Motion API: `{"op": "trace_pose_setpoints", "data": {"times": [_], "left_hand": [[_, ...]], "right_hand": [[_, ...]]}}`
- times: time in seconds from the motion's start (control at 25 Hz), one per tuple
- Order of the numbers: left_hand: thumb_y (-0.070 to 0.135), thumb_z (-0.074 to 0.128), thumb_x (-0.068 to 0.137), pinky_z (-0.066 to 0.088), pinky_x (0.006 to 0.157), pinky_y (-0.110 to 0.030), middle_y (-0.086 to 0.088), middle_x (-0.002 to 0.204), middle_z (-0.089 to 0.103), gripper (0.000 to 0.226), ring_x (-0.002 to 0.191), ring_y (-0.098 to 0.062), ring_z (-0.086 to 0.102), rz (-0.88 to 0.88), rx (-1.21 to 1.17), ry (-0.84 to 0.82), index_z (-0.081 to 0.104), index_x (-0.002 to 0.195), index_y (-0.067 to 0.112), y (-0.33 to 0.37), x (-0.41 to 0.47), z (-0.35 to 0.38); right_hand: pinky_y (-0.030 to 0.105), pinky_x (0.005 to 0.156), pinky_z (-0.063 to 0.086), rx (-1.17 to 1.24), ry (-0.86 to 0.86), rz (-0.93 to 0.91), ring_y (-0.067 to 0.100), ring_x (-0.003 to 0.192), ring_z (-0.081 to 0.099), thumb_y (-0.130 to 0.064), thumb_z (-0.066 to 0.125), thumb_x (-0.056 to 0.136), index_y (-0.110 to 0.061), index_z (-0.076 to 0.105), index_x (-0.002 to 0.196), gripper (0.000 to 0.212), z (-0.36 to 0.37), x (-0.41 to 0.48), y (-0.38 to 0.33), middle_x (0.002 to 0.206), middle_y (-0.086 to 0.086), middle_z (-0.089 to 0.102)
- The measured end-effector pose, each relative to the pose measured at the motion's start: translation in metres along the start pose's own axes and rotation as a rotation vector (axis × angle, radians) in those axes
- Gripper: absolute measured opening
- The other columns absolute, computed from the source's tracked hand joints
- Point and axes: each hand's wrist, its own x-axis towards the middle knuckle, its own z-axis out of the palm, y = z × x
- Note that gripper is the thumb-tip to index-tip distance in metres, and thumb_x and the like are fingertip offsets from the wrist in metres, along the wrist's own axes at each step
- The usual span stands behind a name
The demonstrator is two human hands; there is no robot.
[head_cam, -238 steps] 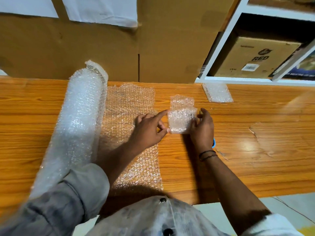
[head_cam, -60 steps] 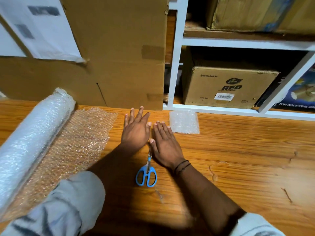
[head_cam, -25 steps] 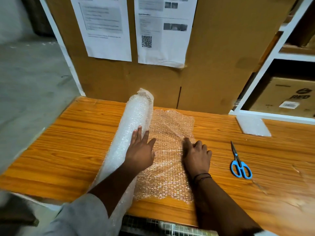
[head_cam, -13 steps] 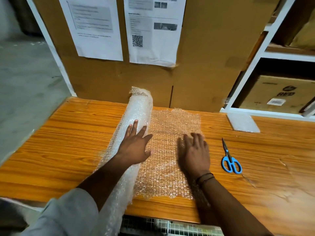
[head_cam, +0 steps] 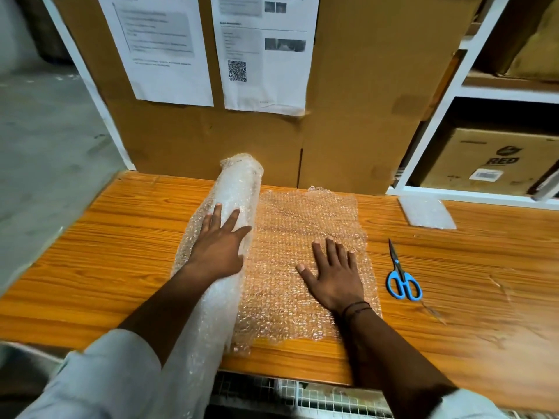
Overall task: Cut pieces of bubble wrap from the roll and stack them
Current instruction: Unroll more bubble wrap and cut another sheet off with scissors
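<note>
Slightly aslant, roll (head_cam: 239,189) near-to-far.

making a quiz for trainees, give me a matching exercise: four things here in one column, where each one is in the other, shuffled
1 roll
2 scissors
3 cut piece
4 right hand

a flat on the unrolled sheet
b beside the white shelf
c under the left hand
d on bare table, right of the sheet

Pairs: 1-c, 2-d, 3-b, 4-a

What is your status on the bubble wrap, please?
Left hand flat on roll. Right hand flat on unrolled sheet. Scissors untouched, right of sheet.
</note>
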Motion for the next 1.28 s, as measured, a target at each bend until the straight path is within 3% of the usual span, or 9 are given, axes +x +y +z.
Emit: {"op": "trace_pose_setpoints", "data": {"times": [0.12,0.32,0.52,0.68,0.76,0.84,0.92,1.04,1.28], "left_hand": [[0.038,0.061,0.09,-0.005,0.126,-0.059,-0.01,0.173,-0.003,0.072,0.156,-0.042,-0.016,-0.008,0.027,0.04,0.032,0.157,0.036,0.021,-0.001,-0.004],[0.076,0.04,0.093,-0.008,0.123,-0.061,-0.013,0.172,-0.003,0.079,0.155,-0.042,-0.018,0.011,0.139,-0.016,0.029,0.158,0.032,0.045,-0.002,0.017],[0.085,0.017,0.09,-0.013,0.122,-0.061,-0.011,0.172,0.004,0.09,0.155,-0.04,-0.021,0.058,0.201,0.004,0.032,0.159,0.03,0.007,-0.006,0.045],[0.08,0.028,0.093,-0.013,0.121,-0.063,-0.012,0.172,0.006,0.081,0.155,-0.042,-0.019,0.084,0.161,-0.037,0.036,0.156,0.03,0.007,-0.004,0.038],[0.074,0.039,0.094,-0.011,0.122,-0.064,-0.011,0.172,0.006,0.074,0.156,-0.043,-0.014,0.106,0.105,-0.035,0.037,0.154,0.032,0.025,-0.007,0.031],[0.07,0.043,0.095,-0.009,0.124,-0.062,-0.009,0.172,0.011,0.069,0.157,-0.041,-0.007,0.175,0.005,-0.025,0.037,0.153,0.032,0.043,-0.014,0.027],[0.068,0.042,0.097,-0.007,0.126,-0.057,-0.008,0.172,0.013,0.069,0.158,-0.039,-0.002,0.235,-0.117,-0.068,0.035,0.155,0.031,0.057,-0.024,0.029],[0.069,0.043,0.097,-0.002,0.126,-0.055,-0.009,0.172,0.01,0.076,0.158,-0.039,-0.001,0.28,-0.182,-0.163,0.026,0.16,0.03,0.076,-0.039,0.044],[0.071,0.041,0.097,0.0,0.126,-0.053,-0.009,0.173,0.0,0.084,0.158,-0.039,-0.001,0.286,-0.201,-0.193,0.013,0.164,0.028,0.091,-0.048,0.064]], "right_hand": [[0.051,0.128,-0.008,-0.024,-0.012,0.006,0.026,0.16,-0.011,-0.083,0.01,0.096,-0.032,0.003,0.166,0.087,-0.001,-0.003,0.005,0.174,0.004,-0.008],[0.051,0.128,-0.006,-0.042,-0.013,0.011,0.026,0.161,-0.01,-0.084,0.01,0.095,-0.033,0.003,0.166,0.089,0.001,-0.002,0.003,0.175,0.004,-0.006],[0.05,0.128,-0.008,-0.03,-0.005,0.022,0.025,0.161,-0.009,-0.083,0.01,0.095,-0.033,0.004,0.166,0.087,0.001,-0.007,0.004,0.175,0.003,-0.005],[0.049,0.127,-0.011,0.0,-0.045,0.0,0.027,0.16,-0.01,-0.08,0.013,0.098,-0.031,0.005,0.166,0.085,-0.003,-0.007,0.003,0.174,0.004,-0.006],[0.05,0.129,-0.002,0.084,0.051,0.028,0.031,0.16,0.001,-0.07,0.019,0.102,-0.026,0.02,0.164,0.076,-0.006,-0.011,0.012,0.174,0.008,0.009],[0.054,0.125,0.021,0.094,0.25,0.131,0.039,0.151,0.028,-0.054,0.024,0.101,-0.013,0.043,0.151,0.067,-0.012,-0.016,0.03,0.161,0.02,0.039],[0.057,0.107,0.04,-0.011,0.39,0.252,0.046,0.125,0.05,-0.039,0.036,0.096,-0.002,0.058,0.129,0.054,-0.018,-0.023,0.051,0.134,0.027,0.059],[0.055,0.091,0.041,-0.078,0.35,0.448,0.047,0.109,0.051,-0.016,0.057,0.093,0.002,0.064,0.117,0.031,-0.021,-0.041,0.072,0.118,0.027,0.059],[0.054,0.085,0.045,-0.015,0.404,0.378,0.048,0.096,0.053,-0.013,0.057,0.095,0.002,0.068,0.111,0.024,-0.016,-0.053,0.091,0.104,0.029,0.055]]}}
